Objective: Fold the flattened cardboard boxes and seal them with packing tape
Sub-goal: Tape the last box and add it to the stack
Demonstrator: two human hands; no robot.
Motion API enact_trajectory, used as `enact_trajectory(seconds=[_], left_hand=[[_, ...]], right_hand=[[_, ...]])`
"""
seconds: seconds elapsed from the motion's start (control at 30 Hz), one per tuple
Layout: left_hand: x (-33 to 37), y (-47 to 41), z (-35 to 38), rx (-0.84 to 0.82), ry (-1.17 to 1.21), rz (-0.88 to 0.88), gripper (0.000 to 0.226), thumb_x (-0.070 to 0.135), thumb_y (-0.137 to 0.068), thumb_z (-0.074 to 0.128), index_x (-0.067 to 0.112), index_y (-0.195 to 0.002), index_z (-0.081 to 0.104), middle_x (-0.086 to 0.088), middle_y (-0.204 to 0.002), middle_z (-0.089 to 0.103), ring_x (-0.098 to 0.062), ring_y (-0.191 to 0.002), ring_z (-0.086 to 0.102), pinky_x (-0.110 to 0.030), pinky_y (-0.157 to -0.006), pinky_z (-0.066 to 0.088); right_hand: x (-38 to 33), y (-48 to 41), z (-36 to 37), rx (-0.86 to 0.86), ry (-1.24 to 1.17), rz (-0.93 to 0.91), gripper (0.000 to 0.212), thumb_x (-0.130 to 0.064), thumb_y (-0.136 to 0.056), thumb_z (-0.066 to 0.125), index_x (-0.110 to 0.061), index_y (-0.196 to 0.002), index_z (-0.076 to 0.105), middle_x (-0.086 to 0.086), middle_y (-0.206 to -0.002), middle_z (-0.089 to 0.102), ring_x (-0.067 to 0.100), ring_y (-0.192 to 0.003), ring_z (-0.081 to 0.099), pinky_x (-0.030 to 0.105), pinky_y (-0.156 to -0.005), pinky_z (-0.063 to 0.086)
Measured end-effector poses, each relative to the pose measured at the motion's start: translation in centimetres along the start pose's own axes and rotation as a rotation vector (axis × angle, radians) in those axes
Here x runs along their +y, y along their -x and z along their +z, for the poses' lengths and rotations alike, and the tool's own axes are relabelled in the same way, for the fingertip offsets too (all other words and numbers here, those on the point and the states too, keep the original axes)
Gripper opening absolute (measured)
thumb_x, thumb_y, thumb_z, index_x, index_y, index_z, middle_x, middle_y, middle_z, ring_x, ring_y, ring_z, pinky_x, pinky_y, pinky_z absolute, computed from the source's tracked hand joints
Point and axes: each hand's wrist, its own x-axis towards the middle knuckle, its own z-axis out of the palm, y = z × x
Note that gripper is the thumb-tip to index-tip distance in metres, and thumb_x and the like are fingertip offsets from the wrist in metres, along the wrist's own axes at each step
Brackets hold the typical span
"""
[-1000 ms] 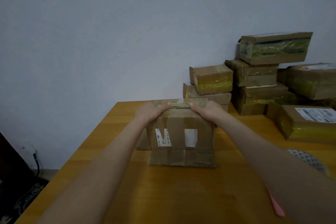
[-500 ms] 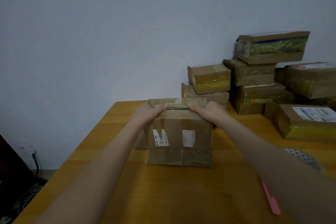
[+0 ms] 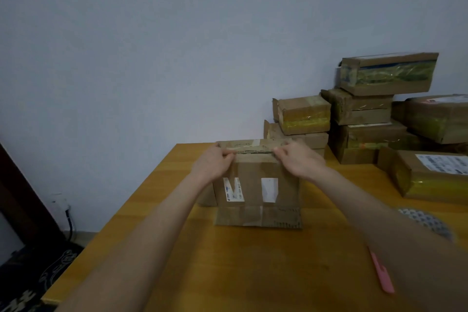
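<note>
Cardboard box (image 3: 253, 175) standing on the tabletop (image 3: 228, 273), lower flap splayed toward us. We see the left hand (image 3: 212, 164) and right hand (image 3: 300, 162) pinching its top flaps, fingers curled over the upper edge. Taped boxes (image 3: 364, 111) stacked at far right.

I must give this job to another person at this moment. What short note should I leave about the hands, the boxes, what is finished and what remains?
Left hand: holds the left end of the top flaps of the cardboard box.
Right hand: holds the right end of the same flaps.
Place: the box stands on the wooden table; its lower flap lies flat towards the person.
Done: box raised into shape; taped boxes piled at the back right.
Left: close both ends and tape them. No tape roll is clearly visible; a pink object lies near the right forearm.
</note>
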Motion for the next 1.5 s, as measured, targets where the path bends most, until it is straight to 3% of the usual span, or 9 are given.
enact_trajectory(seconds=[0.27,0.4,0.5,0.67,0.87,1.07,1.17,1.37,1.5], left_hand=[[-0.7,0.0,-1.1,-0.034,0.735,-0.329,0.053,0.043,-0.093,0.053,0.011,-0.135,0.046,-0.007,-0.121,0.058,-0.018,-0.096,0.059,-0.037,-0.080,0.051],[-1.3,0.8,-5.1,0.271,1.077,-0.250,0.037,0.051,-0.092,0.050,0.018,-0.107,0.062,-0.002,-0.102,0.063,-0.019,-0.084,0.058,-0.033,-0.073,0.047],[-2.8,1.9,-7.2,0.357,1.205,-0.162,0.037,0.055,-0.094,0.042,0.025,-0.104,0.062,0.004,-0.098,0.065,-0.014,-0.093,0.060,-0.033,-0.082,0.047],[-7.1,3.0,-4.5,0.400,1.065,-0.120,0.045,0.024,-0.093,0.059,0.015,-0.136,0.052,0.000,-0.123,0.062,-0.016,-0.114,0.058,-0.035,-0.099,0.048],[-10.9,5.0,0.3,0.341,0.942,-0.202,0.040,-0.004,-0.090,0.055,0.017,-0.125,0.052,0.006,-0.121,0.058,-0.010,-0.112,0.056,-0.016,-0.073,0.051],[-12.4,6.2,0.8,0.583,0.732,-0.403,0.021,0.007,-0.090,0.057,0.012,-0.110,0.054,0.000,-0.104,0.058,-0.022,-0.101,0.057,-0.024,-0.078,0.048],[-10.3,6.6,-1.3,0.814,0.390,-0.145,0.022,0.009,-0.081,0.064,0.017,-0.097,0.051,0.002,-0.092,0.053,-0.021,-0.087,0.054,-0.025,-0.070,0.044],[-7.2,-0.6,-6.2,0.124,-0.316,-0.007,0.085,0.065,-0.078,0.058,0.023,-0.147,0.028,-0.001,-0.145,0.041,-0.021,-0.132,0.038,-0.043,-0.109,0.035],[-8.3,-1.7,-6.3,-0.101,-0.397,-0.054,0.086,0.071,-0.072,0.061,0.022,-0.139,0.038,0.000,-0.133,0.054,-0.020,-0.118,0.052,-0.040,-0.099,0.043]], right_hand=[[0.3,-0.1,-1.3,0.016,-0.690,0.256,0.039,-0.034,-0.092,0.058,-0.007,-0.119,0.057,0.008,-0.113,0.063,0.021,-0.096,0.060,0.037,-0.086,0.054],[-1.1,-0.4,-2.9,0.131,-0.963,0.069,0.045,-0.003,-0.084,0.065,-0.013,-0.126,0.052,0.005,-0.117,0.060,0.017,-0.096,0.061,0.027,-0.077,0.054],[-2.6,-0.5,-2.3,0.069,-1.136,0.045,0.044,-0.022,-0.088,0.065,-0.015,-0.128,0.050,0.001,-0.116,0.059,0.014,-0.099,0.059,0.028,-0.076,0.052],[-3.3,-0.6,1.9,-0.089,-1.294,0.168,0.038,-0.026,-0.093,0.058,-0.020,-0.130,0.055,0.003,-0.119,0.062,0.016,-0.101,0.059,0.030,-0.078,0.051],[-2.8,-0.6,6.7,-0.176,-0.993,0.192,0.052,0.002,-0.087,0.059,-0.013,-0.136,0.048,0.003,-0.133,0.053,0.020,-0.116,0.052,0.032,-0.092,0.048],[-3.0,-2.3,5.7,-0.142,-0.758,0.152,0.087,-0.051,-0.075,0.070,-0.017,-0.146,0.033,0.008,-0.148,0.038,0.027,-0.131,0.041,0.042,-0.100,0.041],[-5.2,-4.5,3.6,0.038,-0.688,0.055,0.100,-0.067,-0.069,0.064,-0.017,-0.148,0.027,0.006,-0.151,0.034,0.027,-0.135,0.038,0.047,-0.106,0.039],[-8.5,-7.4,2.2,0.011,-0.258,0.106,0.043,-0.046,-0.097,0.041,-0.006,-0.094,0.056,0.011,-0.100,0.062,0.025,-0.084,0.061,0.032,-0.070,0.050],[-6.5,-7.8,1.6,-0.044,-0.902,0.389,0.010,-0.010,-0.099,0.042,-0.003,-0.101,0.049,0.014,-0.087,0.059,0.026,-0.076,0.062,0.036,-0.056,0.057]])
